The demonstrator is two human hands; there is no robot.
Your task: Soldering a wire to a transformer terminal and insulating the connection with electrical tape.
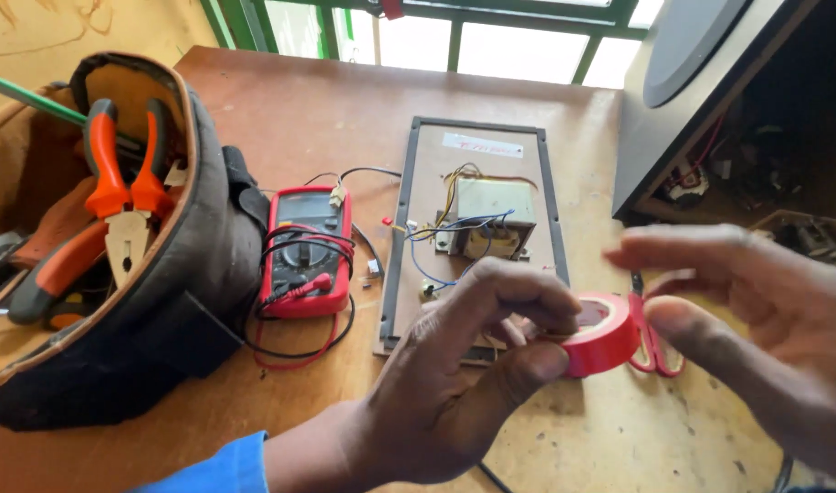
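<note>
Above the wooden table [327, 119], a red tape roll [602, 334] is pinched on edge by the left hand [454, 383], while the right hand [756, 310], fingers loosely spread and empty, is held just beside it.

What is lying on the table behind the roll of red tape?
Behind the red tape roll, held by the left hand, lie red-handled scissors. Only part of the handles shows; the blades are mostly hidden by the right hand.

Left hand [464, 365] raised, fingers and thumb pinched closed; right hand [756, 310] opposite, fingers spread loose.
</note>
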